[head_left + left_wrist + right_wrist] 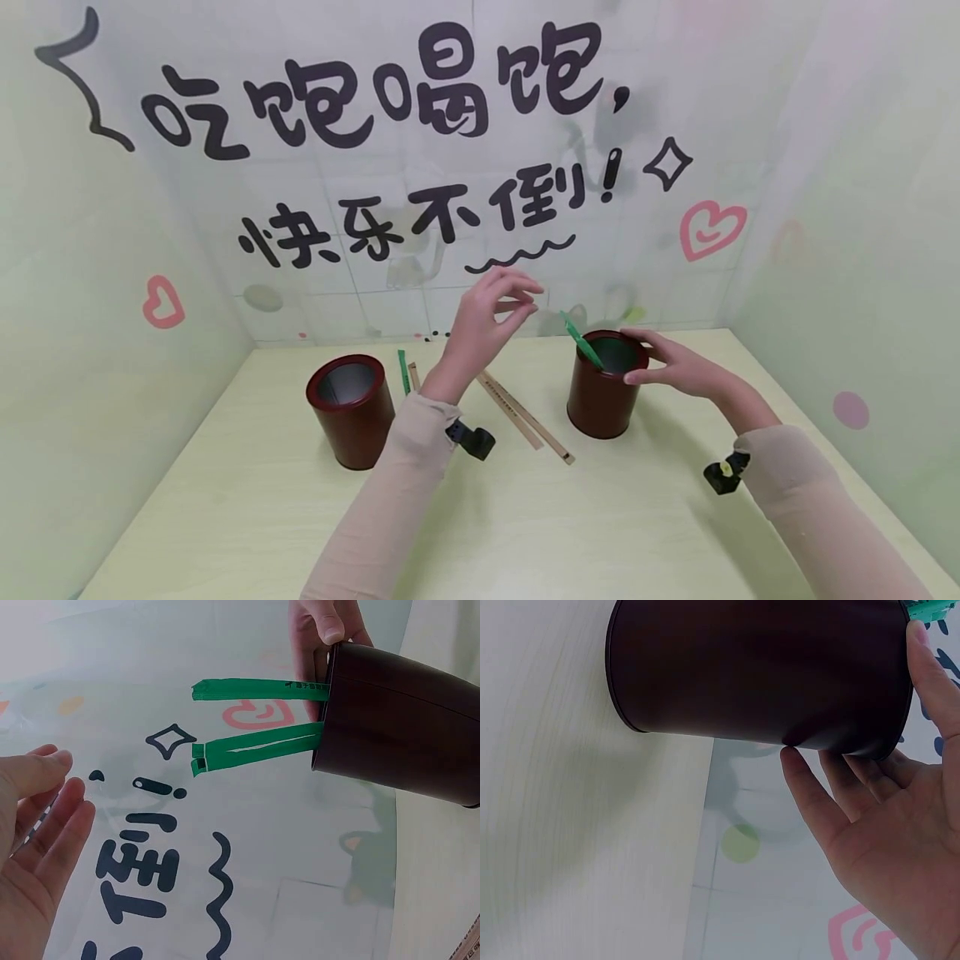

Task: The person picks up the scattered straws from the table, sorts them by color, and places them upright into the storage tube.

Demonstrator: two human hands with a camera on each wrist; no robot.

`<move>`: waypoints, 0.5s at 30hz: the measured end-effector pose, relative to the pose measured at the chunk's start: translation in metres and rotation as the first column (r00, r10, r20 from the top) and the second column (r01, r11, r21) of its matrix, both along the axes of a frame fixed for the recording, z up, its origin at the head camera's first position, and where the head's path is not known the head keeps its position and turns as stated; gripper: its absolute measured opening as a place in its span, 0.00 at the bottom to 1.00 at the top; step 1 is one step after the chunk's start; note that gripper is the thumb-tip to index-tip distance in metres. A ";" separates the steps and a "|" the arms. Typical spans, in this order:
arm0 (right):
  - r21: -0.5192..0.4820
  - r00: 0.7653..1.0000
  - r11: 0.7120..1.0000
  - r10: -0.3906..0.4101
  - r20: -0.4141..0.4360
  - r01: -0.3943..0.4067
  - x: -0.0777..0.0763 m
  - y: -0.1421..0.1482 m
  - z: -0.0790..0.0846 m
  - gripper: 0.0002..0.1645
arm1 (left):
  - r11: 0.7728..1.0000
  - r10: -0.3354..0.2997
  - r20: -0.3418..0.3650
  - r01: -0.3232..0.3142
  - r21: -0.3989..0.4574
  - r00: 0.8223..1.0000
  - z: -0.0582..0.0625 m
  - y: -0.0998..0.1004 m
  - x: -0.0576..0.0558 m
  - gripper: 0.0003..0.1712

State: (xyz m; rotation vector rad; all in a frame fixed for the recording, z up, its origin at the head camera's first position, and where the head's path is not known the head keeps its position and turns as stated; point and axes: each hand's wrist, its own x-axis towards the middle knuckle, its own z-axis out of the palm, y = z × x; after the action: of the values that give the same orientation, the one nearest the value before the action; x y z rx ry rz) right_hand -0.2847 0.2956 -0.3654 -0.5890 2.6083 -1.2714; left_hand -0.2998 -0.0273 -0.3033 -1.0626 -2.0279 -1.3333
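Note:
On the right of the table stands a dark red cylindrical canister (602, 402), upright. My right hand (678, 367) grips its right side near the rim; in the right wrist view, the thumb (930, 675) lies at the rim and the fingers along the side. Green-wrapped chopsticks (582, 343) stick out of its mouth, leaning left, and in the left wrist view their green wrappers (259, 748) carry dark print. My left hand (487, 321) hovers left of the canister with nothing in it, fingers loosely bent and thumb apart from them.
A second dark red canister (360, 421) stands on the left, with a grey interior. Between the canisters lie brown-wrapped chopsticks (517, 412) and a green-wrapped pair (404, 371), partly behind the left arm. Printed wall panels (847, 250) enclose the table (570, 533).

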 end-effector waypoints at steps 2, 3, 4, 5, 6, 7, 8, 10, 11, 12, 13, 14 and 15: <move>0.001 1.000 1.000 0.001 0.005 -0.001 0.000 0.000 0.000 0.48 | 1.000 -0.001 0.002 0.001 0.010 1.000 0.000 -0.002 0.000 0.11; 0.000 1.000 1.000 0.000 0.006 0.000 0.000 0.000 0.001 0.48 | 1.000 -0.001 0.004 0.001 0.013 1.000 0.000 -0.003 0.000 0.11; 0.001 1.000 1.000 -0.001 0.007 0.001 0.000 0.000 0.001 0.48 | 1.000 -0.001 0.008 0.001 0.015 1.000 0.000 -0.004 0.000 0.11; 0.001 1.000 1.000 -0.004 0.010 0.004 0.000 0.001 0.001 0.48 | 1.000 -0.001 0.015 0.001 0.017 1.000 0.001 -0.005 0.000 0.11; 0.004 1.000 1.000 -0.004 0.007 0.004 -0.001 0.001 0.001 0.48 | 1.000 -0.001 0.024 0.000 0.018 1.000 0.001 -0.006 0.000 0.11; 0.005 1.000 1.000 -0.006 0.007 0.006 -0.001 0.001 0.001 0.48 | 1.000 0.001 0.031 -0.001 0.020 1.000 0.001 -0.007 0.000 0.11; 0.006 1.000 1.000 -0.006 0.007 0.006 -0.001 0.001 0.001 0.49 | 1.000 0.004 0.040 -0.005 0.022 0.999 0.000 -0.009 0.000 0.11; 0.005 1.000 1.000 -0.003 0.009 0.003 -0.001 0.001 0.001 0.48 | 1.000 0.006 0.059 -0.008 0.029 0.998 0.000 -0.012 0.001 0.11; 0.006 1.000 1.000 -0.001 0.008 0.001 -0.001 0.001 0.001 0.48 | 0.999 0.009 0.068 -0.012 0.031 0.998 -0.001 -0.014 0.001 0.11; 0.006 1.000 1.000 0.002 0.007 -0.002 -0.002 0.001 0.001 0.48 | 0.999 0.013 0.076 -0.016 0.034 0.997 -0.001 -0.016 0.001 0.11; 0.004 1.000 1.000 0.005 0.008 -0.005 -0.002 0.002 0.001 0.48 | 0.999 0.018 0.083 -0.022 0.036 0.996 -0.003 -0.018 0.001 0.11; 0.005 1.000 1.000 0.007 0.008 -0.007 -0.002 0.002 0.001 0.48 | 0.999 0.022 0.091 -0.026 0.040 0.996 -0.004 -0.021 0.001 0.11; 0.005 1.000 1.000 0.009 0.005 -0.009 -0.003 0.002 0.001 0.48 | 0.999 0.027 0.096 -0.031 0.043 0.995 -0.005 -0.023 0.001 0.11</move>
State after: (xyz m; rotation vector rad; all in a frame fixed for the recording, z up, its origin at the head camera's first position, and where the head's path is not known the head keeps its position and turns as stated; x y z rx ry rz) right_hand -0.2872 0.2977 -0.3641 -0.5949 2.6012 -1.2614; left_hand -0.2993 -0.0507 -0.3079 -0.9627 -2.0644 -1.4324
